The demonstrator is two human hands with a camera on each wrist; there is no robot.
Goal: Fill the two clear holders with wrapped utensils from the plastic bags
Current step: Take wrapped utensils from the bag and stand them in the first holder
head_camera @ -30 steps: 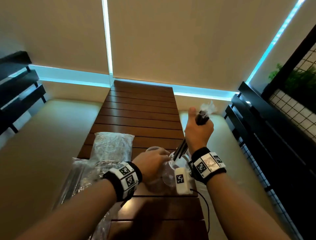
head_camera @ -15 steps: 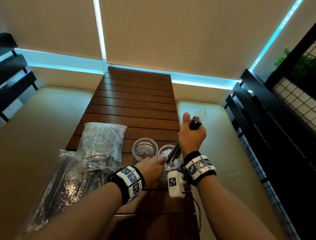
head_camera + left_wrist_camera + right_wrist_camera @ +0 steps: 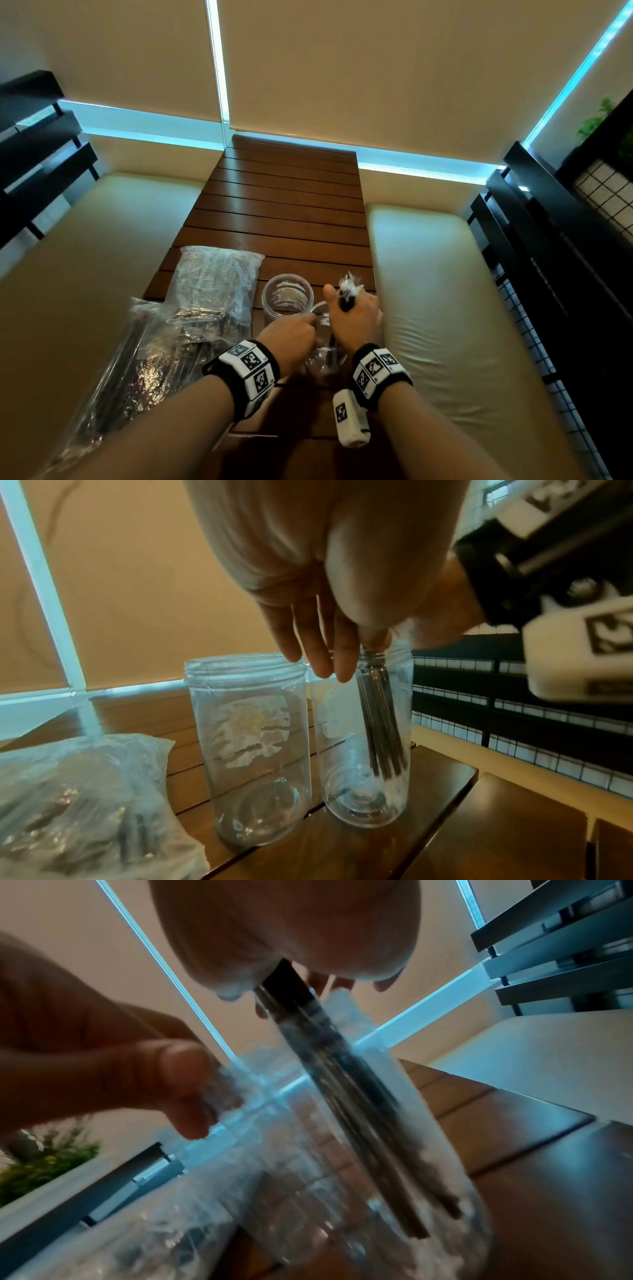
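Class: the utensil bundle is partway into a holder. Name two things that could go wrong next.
The tall nearer holder stands near the right edge of the table, and the left hand holds only its rim; a sideways push from the bundle in the right hand might tip it.
The empty holder stands close beside it and could get knocked.

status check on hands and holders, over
Right hand gripping wrapped utensil bundle, lower end inside near holder. Left hand pinching its rim. Far holder empty. Nothing blocking the mouth.
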